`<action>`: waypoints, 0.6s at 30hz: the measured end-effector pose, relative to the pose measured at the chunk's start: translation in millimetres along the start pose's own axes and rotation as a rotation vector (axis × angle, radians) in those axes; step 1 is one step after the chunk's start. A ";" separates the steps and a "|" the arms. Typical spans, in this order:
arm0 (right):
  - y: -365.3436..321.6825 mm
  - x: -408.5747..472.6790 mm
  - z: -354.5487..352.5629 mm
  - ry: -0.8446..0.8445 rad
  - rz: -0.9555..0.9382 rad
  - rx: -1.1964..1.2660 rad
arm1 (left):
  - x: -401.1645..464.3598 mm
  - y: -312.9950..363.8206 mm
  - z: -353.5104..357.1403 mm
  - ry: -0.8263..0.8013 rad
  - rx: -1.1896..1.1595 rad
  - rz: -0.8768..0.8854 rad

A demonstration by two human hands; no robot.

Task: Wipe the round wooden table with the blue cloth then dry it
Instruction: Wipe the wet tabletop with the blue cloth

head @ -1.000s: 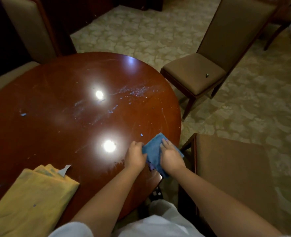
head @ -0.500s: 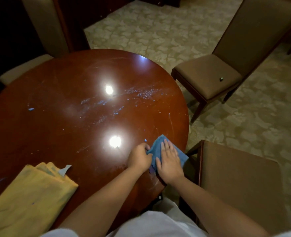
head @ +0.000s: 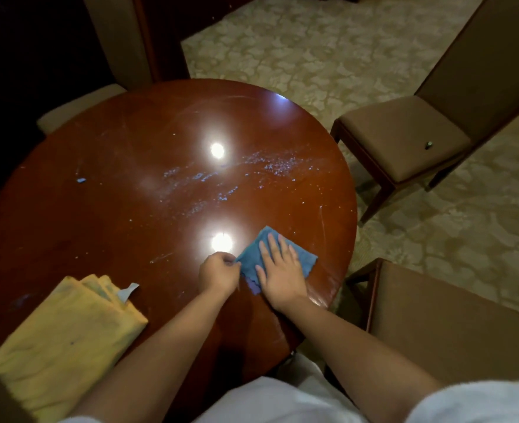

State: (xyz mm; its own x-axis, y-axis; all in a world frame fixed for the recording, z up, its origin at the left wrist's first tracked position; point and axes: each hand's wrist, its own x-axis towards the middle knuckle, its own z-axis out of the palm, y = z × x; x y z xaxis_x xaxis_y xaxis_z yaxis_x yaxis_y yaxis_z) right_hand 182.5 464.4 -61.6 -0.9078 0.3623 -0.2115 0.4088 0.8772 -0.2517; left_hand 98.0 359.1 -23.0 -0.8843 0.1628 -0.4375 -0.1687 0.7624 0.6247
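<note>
The round wooden table (head: 105, 215) is glossy red-brown, with pale specks and smears across its middle (head: 270, 166). A small blue cloth (head: 252, 251) lies flat on its near right part. My right hand (head: 281, 267) presses on the cloth with straight, spread fingers. My left hand (head: 218, 271) is curled at the cloth's left edge and pinches its corner. A folded yellow cloth (head: 59, 346) lies on the table's near left edge.
A brown padded chair (head: 404, 138) stands to the right of the table and another (head: 453, 325) sits close at the near right. A third chair (head: 78, 105) is tucked in at the far left. Patterned carpet (head: 313, 50) covers the floor.
The blue cloth and both hands have moved from the table's right edge inward onto the top. My right hand now lies flatter on the cloth. The camera has tilted, showing more of the table.
</note>
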 end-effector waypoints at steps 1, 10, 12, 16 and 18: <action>2.5 -8.5 4.0 -0.023 -0.023 -0.016 | -1.8 -3.1 0.1 0.000 0.004 0.005; 33.9 -0.3 -7.1 -0.061 -0.073 -0.191 | -9.2 2.4 21.1 -0.130 -0.069 0.090; 42.9 -7.0 -3.8 -0.063 -0.179 -0.258 | -7.4 5.8 23.7 -0.174 -0.040 0.102; 64.0 -4.1 -10.5 -0.042 -0.356 -0.286 | -8.6 6.9 30.1 -0.221 0.072 0.117; 67.0 16.4 -24.3 -0.107 -0.419 -0.298 | -5.6 9.4 33.6 -0.186 0.030 0.076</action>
State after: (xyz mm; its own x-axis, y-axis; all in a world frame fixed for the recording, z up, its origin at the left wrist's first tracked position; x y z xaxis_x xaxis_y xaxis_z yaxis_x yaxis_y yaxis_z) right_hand 192.7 536.7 -58.9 -0.9666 -0.0590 -0.2494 -0.0455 0.9972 -0.0594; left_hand 115.9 386.4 -36.4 -0.7981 0.3316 -0.5031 -0.0885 0.7613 0.6423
